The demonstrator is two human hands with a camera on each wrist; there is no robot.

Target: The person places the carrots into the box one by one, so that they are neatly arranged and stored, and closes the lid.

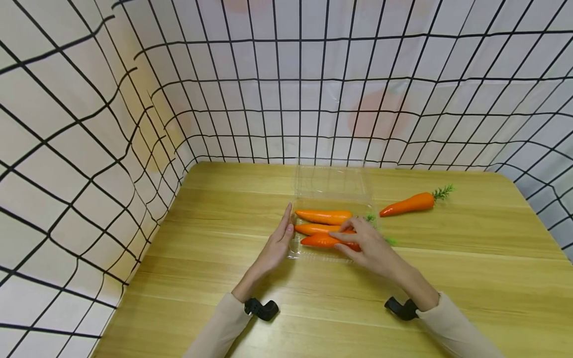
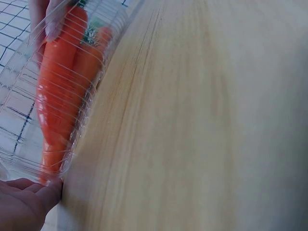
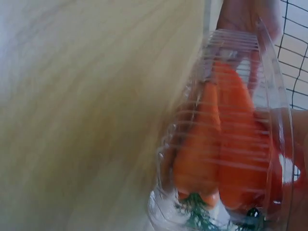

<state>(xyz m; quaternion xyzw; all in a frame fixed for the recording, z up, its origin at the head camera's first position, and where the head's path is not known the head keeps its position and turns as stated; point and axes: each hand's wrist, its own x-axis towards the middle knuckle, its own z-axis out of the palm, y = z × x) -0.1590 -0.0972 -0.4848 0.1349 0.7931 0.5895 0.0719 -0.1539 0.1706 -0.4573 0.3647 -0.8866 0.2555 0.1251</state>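
Clock as seen in head view, w/ the clear plastic box (image 1: 294, 254) at dial ctr. L hand (image 1: 278, 241) is at 9 o'clock, fingers straight & together, flat vs. the box's end wall; supports it, no grip on anything. R hand (image 1: 370, 247) is at 4 o'clock, thumb & fingers curled, pinching the front carrot (image 1: 319, 241) nr its thick end, gap only as wide as the carrot.

Box sits on the table w/ 3 carrots inside, side by side, tips twd 9, thick ends twd 3: front carrot nearest 6, mid carrot (image 1: 312, 229) next to it, rear carrot (image 1: 323, 216) on the 12 side. Lid (image 1: 331, 181) stands open at 12. Green leaves show nr R hand, partly hidden.

Loose carrot (image 1: 408, 204) lies outside the box at 2–3 o'clock, tip twd 8, leaves twd 2.

Wood-grain table (image 1: 215, 214) under all; black grid (image 1: 277, 79) beyond at 12, also at 10 & 2. Light sleeves (image 1: 222, 325) at 7 & 5, black wrist mounts (image 1: 265, 310) just by the cuffs.
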